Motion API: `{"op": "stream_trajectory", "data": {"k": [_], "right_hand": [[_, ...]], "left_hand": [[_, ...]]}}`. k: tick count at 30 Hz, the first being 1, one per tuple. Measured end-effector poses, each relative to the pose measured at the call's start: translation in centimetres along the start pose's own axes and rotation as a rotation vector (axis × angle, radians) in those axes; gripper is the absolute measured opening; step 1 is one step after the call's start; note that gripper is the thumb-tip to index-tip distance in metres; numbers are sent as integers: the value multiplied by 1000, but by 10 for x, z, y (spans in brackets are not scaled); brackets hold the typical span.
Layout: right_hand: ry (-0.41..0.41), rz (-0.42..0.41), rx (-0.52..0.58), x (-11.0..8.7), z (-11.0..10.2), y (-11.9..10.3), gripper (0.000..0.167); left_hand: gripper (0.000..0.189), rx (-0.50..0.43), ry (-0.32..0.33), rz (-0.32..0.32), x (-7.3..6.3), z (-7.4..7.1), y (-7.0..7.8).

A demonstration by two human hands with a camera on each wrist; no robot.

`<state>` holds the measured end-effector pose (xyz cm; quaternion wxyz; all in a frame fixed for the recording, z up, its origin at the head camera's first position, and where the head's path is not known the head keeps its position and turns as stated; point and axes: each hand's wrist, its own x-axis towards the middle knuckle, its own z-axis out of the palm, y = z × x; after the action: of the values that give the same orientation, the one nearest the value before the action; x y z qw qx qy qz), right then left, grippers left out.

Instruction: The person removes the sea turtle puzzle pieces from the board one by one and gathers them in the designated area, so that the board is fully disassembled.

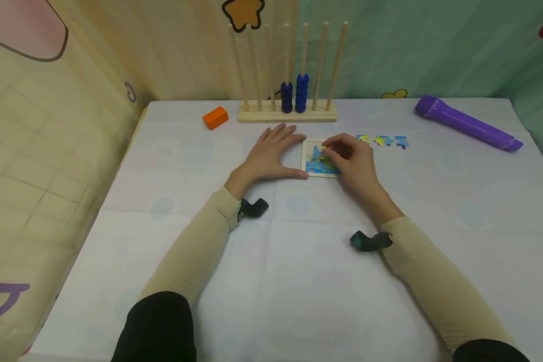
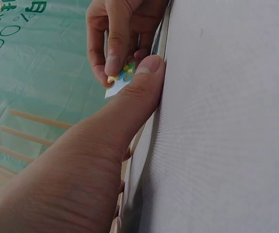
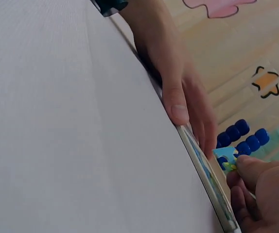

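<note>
A small jigsaw puzzle in a pale wooden frame (image 1: 303,157) lies on the white-covered table, partly filled with a blue, green and yellow picture. My right hand (image 1: 355,163) is over its right side and pinches a jigsaw piece (image 3: 224,154) between thumb and fingers. In the left wrist view the piece (image 2: 116,89) stands tilted, coloured light blue, yellow and green. Flat beside the frame lies my left hand (image 1: 271,155), fingers spread, its thumb touching the frame's lower left corner. My right hand hides part of the picture.
Several loose jigsaw pieces (image 1: 383,141) lie right of the frame. Behind it stands a wooden peg rack (image 1: 287,116) with blue beads on two rods. An orange block (image 1: 215,118) sits at the back left, a purple tube-shaped object (image 1: 470,123) at the back right.
</note>
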<state>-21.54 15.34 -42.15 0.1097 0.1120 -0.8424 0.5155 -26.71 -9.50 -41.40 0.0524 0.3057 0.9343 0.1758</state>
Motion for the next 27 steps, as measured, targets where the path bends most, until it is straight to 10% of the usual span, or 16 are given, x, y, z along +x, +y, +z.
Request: {"op": "stream_trajectory", "data": {"k": [13,27], "right_hand": [[158,192,-146,-18,-60,14,25],[235,129,-329,-26,-61,25,20]], "left_hand": [[102,11,-4,9,4,-1,1],[103,-13,-13,-1,1,1,-1]]}}
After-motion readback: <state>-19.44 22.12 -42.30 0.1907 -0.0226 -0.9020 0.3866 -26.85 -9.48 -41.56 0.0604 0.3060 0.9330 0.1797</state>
